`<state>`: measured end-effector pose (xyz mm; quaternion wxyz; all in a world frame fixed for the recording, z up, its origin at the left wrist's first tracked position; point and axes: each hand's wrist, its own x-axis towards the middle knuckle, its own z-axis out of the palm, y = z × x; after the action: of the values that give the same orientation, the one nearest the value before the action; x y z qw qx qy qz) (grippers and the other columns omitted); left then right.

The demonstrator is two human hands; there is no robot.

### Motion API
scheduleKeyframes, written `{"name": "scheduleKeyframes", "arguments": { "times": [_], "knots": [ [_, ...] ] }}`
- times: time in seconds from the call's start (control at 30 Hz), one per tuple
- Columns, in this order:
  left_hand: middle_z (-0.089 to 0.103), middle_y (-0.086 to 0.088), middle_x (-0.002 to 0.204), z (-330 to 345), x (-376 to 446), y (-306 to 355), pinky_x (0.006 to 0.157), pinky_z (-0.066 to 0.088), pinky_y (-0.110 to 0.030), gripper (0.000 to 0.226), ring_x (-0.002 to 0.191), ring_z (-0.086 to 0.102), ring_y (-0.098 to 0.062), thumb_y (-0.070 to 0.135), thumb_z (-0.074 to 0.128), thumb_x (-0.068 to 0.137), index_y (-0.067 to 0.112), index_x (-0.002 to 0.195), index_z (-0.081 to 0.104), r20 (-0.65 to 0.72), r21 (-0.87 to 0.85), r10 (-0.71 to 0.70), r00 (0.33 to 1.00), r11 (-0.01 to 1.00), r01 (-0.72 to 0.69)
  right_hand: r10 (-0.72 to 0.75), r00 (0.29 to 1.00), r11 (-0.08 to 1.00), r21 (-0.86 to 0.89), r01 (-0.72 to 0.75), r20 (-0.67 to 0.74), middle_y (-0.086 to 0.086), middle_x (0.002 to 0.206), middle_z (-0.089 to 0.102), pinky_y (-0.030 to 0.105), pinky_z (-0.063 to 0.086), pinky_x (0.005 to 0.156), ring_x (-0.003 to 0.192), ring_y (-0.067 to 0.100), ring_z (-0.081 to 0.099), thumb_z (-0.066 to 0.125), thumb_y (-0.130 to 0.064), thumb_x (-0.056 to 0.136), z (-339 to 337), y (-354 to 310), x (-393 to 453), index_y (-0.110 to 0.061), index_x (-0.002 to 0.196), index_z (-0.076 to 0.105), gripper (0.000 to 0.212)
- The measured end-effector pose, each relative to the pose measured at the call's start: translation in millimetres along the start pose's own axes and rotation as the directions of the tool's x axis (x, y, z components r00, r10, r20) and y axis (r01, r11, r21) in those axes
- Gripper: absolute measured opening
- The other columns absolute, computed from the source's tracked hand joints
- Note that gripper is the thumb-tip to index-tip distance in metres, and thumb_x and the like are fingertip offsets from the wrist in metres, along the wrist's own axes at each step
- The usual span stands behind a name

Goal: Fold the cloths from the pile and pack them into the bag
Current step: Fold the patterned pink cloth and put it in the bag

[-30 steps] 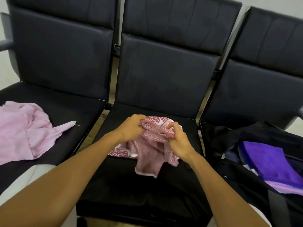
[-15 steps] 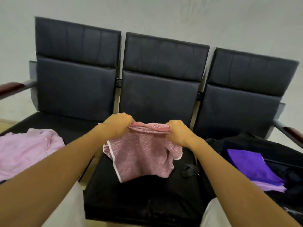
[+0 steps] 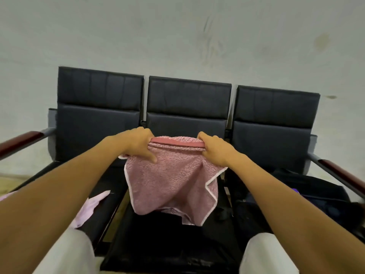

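Pink terry cloth is being held up above the middle seat of the black bench, hanging free with its white-trimmed lower corners dangling. Its top edge is being pinched at one end by the left hand and at the other by the right hand, fingers curled over the hem. For a clean fold, the top edge should be kept taut and level, the hanging corners allowed to settle, and the two held corners brought together evenly before the cloth is laid down. The bag is lying on the right seat, its mouth hard to make out; a pale pink cloth is lying on the left seat. Compared with half a second earlier, the cloth is being held higher and spread wider, now clear of the seat.
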<state>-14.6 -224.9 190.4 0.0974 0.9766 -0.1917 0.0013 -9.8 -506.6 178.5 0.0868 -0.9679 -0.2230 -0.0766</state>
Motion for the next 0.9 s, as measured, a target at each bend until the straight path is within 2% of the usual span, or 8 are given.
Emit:
{"name": "scheduleKeyframes", "arguments": {
  "times": [0.07,0.17,0.3,0.37,0.5,0.67,0.77,0.9],
  "knots": [
    [0.067,0.004,0.074,-4,-5,-1,0.067,0.052,-0.033,0.027,0.068,0.062,-0.013,0.045,0.077,0.074,0.019,0.077,0.069,-0.054,0.089,-0.005,0.999,0.996,0.009,-0.009,0.998,0.999,0.049,0.006,0.06,0.004,0.088,0.056,0.042,0.05,0.072,0.085,0.028,0.058,0.061,-0.035,0.095,-4,-4,-5,-0.018,0.097,0.054,0.019],
    [0.061,-0.004,0.063,-1,-9,-4,0.061,0.045,-0.034,0.025,0.058,0.056,-0.016,0.021,0.069,0.082,0.01,0.061,0.059,-0.092,0.043,0.001,0.996,0.999,0.003,0.061,0.987,0.997,0.043,-0.068,0.146,0.003,0.073,0.053,0.035,0.043,0.057,0.063,0.021,0.051,0.073,-0.064,0.077,-9,-8,-12,-0.015,0.074,0.05,0.054],
    [0.067,-0.008,0.081,14,-12,-15,0.072,0.052,-0.036,0.008,0.077,0.064,-0.023,0.008,0.066,0.085,0.002,0.08,0.066,-0.141,-0.109,-0.026,0.99,0.994,0.01,0.028,0.993,0.992,-0.125,-0.014,0.111,0.001,0.079,0.061,0.036,0.052,0.064,0.072,0.021,0.059,0.078,-0.048,0.078,-6,-7,-11,-0.013,0.086,0.062,0.039],
    [0.068,-0.002,0.089,22,-9,-18,0.075,0.053,-0.031,0.004,0.083,0.066,-0.018,0.013,0.068,0.086,0.009,0.088,0.067,-0.115,-0.178,-0.008,0.993,0.984,-0.013,0.026,0.994,0.997,-0.076,-0.017,0.108,0.0,0.08,0.06,0.035,0.051,0.066,0.074,0.022,0.06,0.075,-0.036,0.085,1,-2,-6,-0.016,0.082,0.062,0.024],
    [0.07,0.006,0.093,31,0,-24,0.079,0.055,-0.03,0.032,0.085,0.068,-0.01,0.039,0.08,0.075,0.021,0.096,0.066,0.117,-0.283,0.005,0.993,0.959,0.028,-0.004,0.991,0.992,0.127,-0.013,0.133,0.001,0.077,0.061,0.034,0.047,0.069,0.075,0.027,0.062,0.064,-0.011,0.092,29,15,2,-0.012,0.078,0.063,0.013],
    [0.073,0.007,0.085,35,10,-34,0.069,0.056,-0.02,0.03,0.076,0.069,-0.008,0.034,0.086,0.067,0.021,0.088,0.071,0.311,-0.176,-0.043,0.95,0.979,0.102,0.028,0.97,0.911,0.393,-0.124,0.242,0.002,0.095,0.062,0.037,0.049,0.074,0.083,0.022,0.06,0.068,-0.031,0.093,54,27,12,-0.021,0.1,0.051,0.021],
    [0.067,0.003,0.078,43,24,-43,0.063,0.051,-0.025,0.019,0.074,0.065,-0.014,0.027,0.08,0.072,0.017,0.079,0.065,0.291,0.009,-0.095,0.952,0.995,0.097,-0.004,0.927,0.968,0.235,-0.09,0.374,-0.005,0.095,0.07,0.033,0.057,0.075,0.085,0.014,0.067,0.084,-0.049,0.072,54,25,20,-0.023,0.1,0.066,0.042],
    [0.06,-0.002,0.08,46,47,-49,0.064,0.051,-0.037,0.013,0.077,0.062,-0.023,0.029,0.064,0.082,0.017,0.078,0.06,0.132,0.167,-0.218,0.967,0.967,0.195,0.128,0.939,0.987,-0.133,-0.089,0.32,0.003,0.093,0.062,0.036,0.047,0.067,0.085,0.028,0.062,0.075,-0.031,0.081,58,30,49,-0.016,0.093,0.061,0.023]
  ]
}}
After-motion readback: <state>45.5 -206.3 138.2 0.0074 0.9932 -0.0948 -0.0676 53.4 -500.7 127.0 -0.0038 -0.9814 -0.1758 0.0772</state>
